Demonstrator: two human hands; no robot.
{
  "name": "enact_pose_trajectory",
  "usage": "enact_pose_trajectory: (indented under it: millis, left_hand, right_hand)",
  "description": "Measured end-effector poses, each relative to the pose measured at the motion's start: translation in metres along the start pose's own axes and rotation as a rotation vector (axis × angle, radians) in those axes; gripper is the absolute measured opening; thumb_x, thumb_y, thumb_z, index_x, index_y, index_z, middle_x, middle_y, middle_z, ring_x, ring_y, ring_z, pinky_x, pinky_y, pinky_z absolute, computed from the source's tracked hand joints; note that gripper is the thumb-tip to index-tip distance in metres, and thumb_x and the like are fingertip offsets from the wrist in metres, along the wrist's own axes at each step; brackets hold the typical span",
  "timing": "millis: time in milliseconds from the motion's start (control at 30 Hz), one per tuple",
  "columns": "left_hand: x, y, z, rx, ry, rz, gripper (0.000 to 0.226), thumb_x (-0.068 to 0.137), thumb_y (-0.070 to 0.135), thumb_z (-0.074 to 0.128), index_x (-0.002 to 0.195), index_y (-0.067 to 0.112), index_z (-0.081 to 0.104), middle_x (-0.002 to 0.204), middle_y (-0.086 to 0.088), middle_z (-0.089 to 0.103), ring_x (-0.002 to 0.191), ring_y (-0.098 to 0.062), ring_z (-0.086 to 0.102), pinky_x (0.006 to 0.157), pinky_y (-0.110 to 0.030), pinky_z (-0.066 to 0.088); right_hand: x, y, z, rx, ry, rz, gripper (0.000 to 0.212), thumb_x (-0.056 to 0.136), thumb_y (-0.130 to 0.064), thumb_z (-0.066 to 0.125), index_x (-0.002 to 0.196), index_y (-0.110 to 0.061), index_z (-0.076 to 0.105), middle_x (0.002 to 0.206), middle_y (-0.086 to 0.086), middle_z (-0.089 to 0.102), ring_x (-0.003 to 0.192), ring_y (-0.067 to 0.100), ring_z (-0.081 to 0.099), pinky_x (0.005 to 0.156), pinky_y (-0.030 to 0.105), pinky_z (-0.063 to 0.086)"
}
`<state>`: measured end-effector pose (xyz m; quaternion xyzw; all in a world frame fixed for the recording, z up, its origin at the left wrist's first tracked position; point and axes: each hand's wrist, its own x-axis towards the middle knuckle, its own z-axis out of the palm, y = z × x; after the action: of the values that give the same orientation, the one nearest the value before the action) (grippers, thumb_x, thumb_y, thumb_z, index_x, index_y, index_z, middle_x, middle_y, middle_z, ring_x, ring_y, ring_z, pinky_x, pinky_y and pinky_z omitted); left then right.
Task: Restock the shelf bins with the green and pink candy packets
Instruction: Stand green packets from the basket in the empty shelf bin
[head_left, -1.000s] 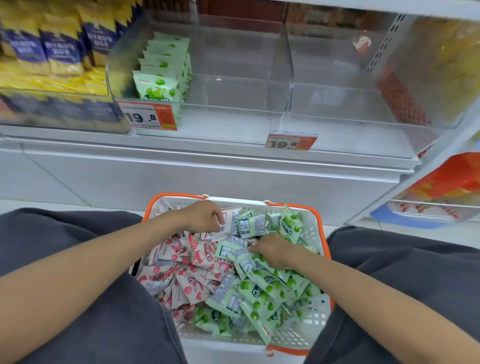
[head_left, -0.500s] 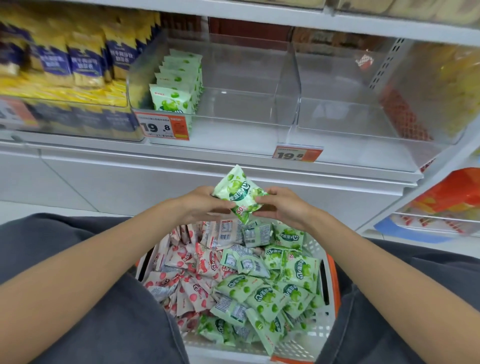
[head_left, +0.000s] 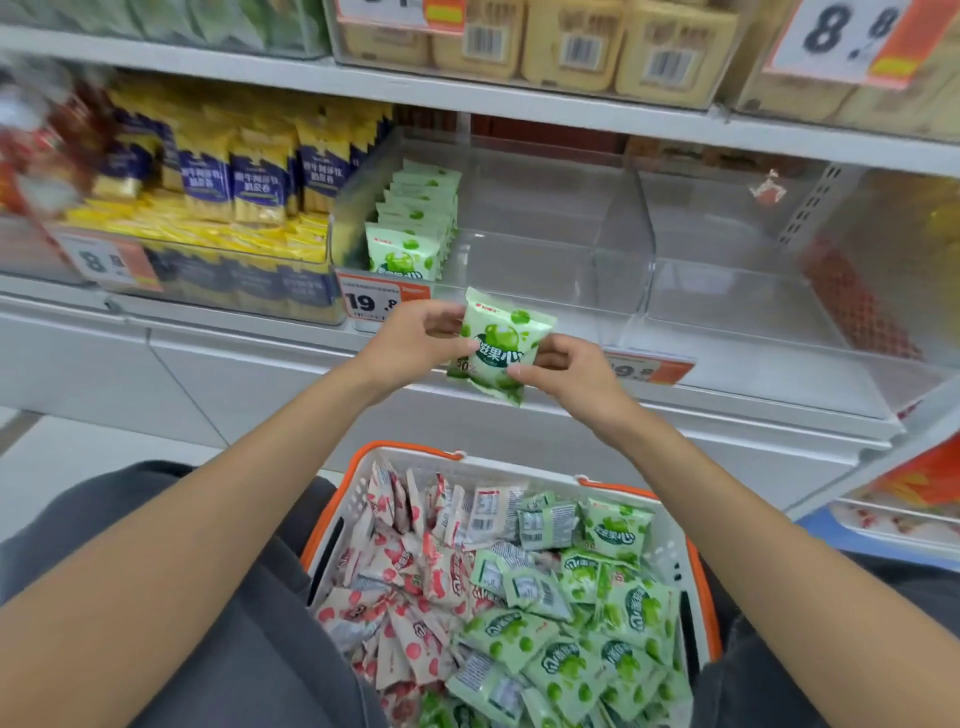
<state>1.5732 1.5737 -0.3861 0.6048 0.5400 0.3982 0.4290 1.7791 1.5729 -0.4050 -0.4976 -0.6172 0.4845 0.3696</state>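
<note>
I hold one green candy packet (head_left: 503, 347) upright in front of the shelf edge. My left hand (head_left: 415, 338) pinches its left side and my right hand (head_left: 563, 371) pinches its lower right corner. Behind it, a clear shelf bin (head_left: 597, 244) holds a row of green packets (head_left: 410, 234) standing along its left side. A second clear bin (head_left: 753, 291) to the right looks empty. Below, a white basket with orange rim (head_left: 701, 582) sits between my knees, with pink packets (head_left: 410, 587) on its left and green packets (head_left: 597, 623) on its right.
Yellow and blue packets (head_left: 234, 192) fill the bin to the left. Beige boxes (head_left: 571, 41) stand on the shelf above. Price tags (head_left: 382, 301) hang on the shelf front. A low white cabinet (head_left: 208, 374) runs under the shelf.
Both hands left the basket, lifted one green packet and raised it toward the shelf, turning it upright. The view tilted up, showing the upper shelf.
</note>
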Motion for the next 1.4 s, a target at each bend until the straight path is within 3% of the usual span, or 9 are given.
enact_pose_trajectory:
  millis: [133,300,533,700,800,900,1033,1167,1400]
  left_hand:
    - [0.022,0.014,-0.038,-0.001,0.36,0.119,0.026,0.083,0.017,0.077,0.107,0.013,0.068,0.096,0.004,0.069,0.081,-0.002,0.064,0.073,-0.014,0.052]
    - [0.039,-0.001,-0.079,0.131,0.76,0.059,0.006,0.084,0.019,0.066,0.088,0.021,0.063,0.078,0.01,0.06,0.072,-0.006,0.055,0.069,-0.025,0.047]
    - [0.049,-0.009,-0.089,0.162,0.716,0.002,0.008,0.085,0.02,0.067,0.091,0.017,0.061,0.076,0.011,0.055,0.068,-0.002,0.051,0.061,-0.019,0.04]
    - [0.05,-0.008,-0.085,0.15,0.698,-0.04,0.006,0.086,0.015,0.065,0.089,0.018,0.061,0.076,0.009,0.054,0.067,-0.004,0.05,0.061,-0.018,0.04]
    - [0.05,-0.007,-0.084,0.126,0.682,-0.047,0.012,0.085,0.015,0.066,0.081,0.023,0.058,0.074,0.008,0.054,0.068,-0.006,0.051,0.066,-0.023,0.044]
    - [0.049,-0.006,-0.085,0.136,0.678,-0.051,0.007,0.086,0.016,0.066,0.086,0.02,0.061,0.073,0.01,0.055,0.066,-0.003,0.05,0.063,-0.022,0.041]
    - [0.049,-0.006,-0.085,0.144,0.679,-0.053,0.006,0.087,0.018,0.066,0.091,0.019,0.063,0.076,0.009,0.056,0.069,-0.003,0.051,0.063,-0.019,0.041]
    - [0.049,-0.005,-0.085,0.147,0.676,-0.06,0.006,0.087,0.019,0.066,0.091,0.019,0.063,0.077,0.009,0.057,0.07,-0.003,0.052,0.064,-0.019,0.041]
    - [0.048,-0.005,-0.081,0.175,0.662,-0.036,0.007,0.087,0.019,0.067,0.086,0.022,0.061,0.076,0.008,0.054,0.068,-0.003,0.051,0.062,-0.021,0.041]
  right_hand:
    - [0.046,-0.046,0.009,-0.027,0.131,-0.136,0.015,0.082,-0.008,0.075,0.083,-0.018,0.064,0.077,-0.003,0.068,0.059,-0.003,0.059,0.055,0.013,0.043]
    - [0.109,-0.073,0.024,-0.026,0.139,-0.129,0.01,0.082,-0.009,0.075,0.087,-0.015,0.069,0.088,0.007,0.071,0.077,0.014,0.064,0.072,0.028,0.055]
    - [0.141,-0.075,0.038,0.063,0.089,-0.045,0.016,0.085,-0.008,0.072,0.1,-0.006,0.067,0.09,0.007,0.069,0.079,0.016,0.061,0.066,0.023,0.048]
    - [0.145,-0.067,0.063,-0.358,-0.095,0.038,0.012,0.084,0.003,0.066,0.076,-0.005,0.062,0.066,0.006,0.056,0.05,0.006,0.053,0.05,0.016,0.045]
    - [0.155,-0.07,0.065,-0.545,-0.22,0.233,0.008,0.086,-0.006,0.067,0.09,-0.005,0.06,0.077,0.006,0.059,0.076,0.015,0.066,0.068,0.024,0.057]
    - [0.162,-0.074,0.065,-0.508,-0.302,0.396,0.035,0.084,-0.02,0.075,0.112,-0.004,0.062,0.108,0.007,0.067,0.099,0.015,0.067,0.081,0.028,0.058]
    - [0.161,-0.08,0.076,-0.262,-0.37,0.491,0.045,0.081,-0.025,0.078,0.117,-0.003,0.062,0.108,0.012,0.072,0.087,0.017,0.073,0.084,0.03,0.058]
    - [0.164,-0.076,0.086,-0.18,-0.21,0.438,0.042,0.081,-0.021,0.079,0.113,-0.003,0.059,0.101,0.013,0.073,0.073,0.019,0.074,0.066,0.03,0.061]
    - [0.166,-0.078,0.086,-0.157,-0.157,0.416,0.049,0.079,-0.019,0.08,0.118,-0.002,0.055,0.113,0.019,0.065,0.076,0.022,0.071,0.061,0.031,0.06]
